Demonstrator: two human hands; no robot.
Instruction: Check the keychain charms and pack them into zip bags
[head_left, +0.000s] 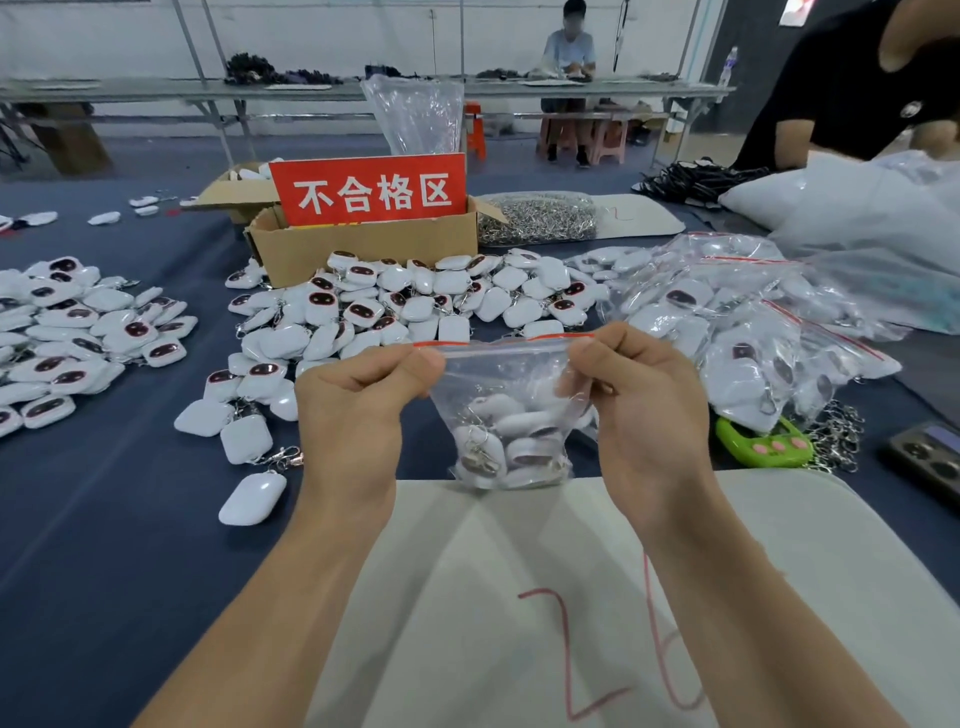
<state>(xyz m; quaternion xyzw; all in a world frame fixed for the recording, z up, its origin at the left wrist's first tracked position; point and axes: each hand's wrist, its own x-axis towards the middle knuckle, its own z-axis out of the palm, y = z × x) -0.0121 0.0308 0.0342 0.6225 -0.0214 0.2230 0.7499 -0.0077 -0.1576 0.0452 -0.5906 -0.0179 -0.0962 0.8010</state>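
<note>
Clear plastic: zip bag (511, 371) of charms (522, 423), raised in front of the cardboard box (363, 249).
Hands: left hand (363, 397), right hand (641, 397), fingers clamped on its top corners.

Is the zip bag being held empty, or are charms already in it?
Loaded: several white charms lie in the bottom of the zip bag.

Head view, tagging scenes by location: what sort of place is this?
Probably a packing and inspection workshop: heaps of loose charms, a pile of filled zip bags, a red-signed cardboard box.
</note>
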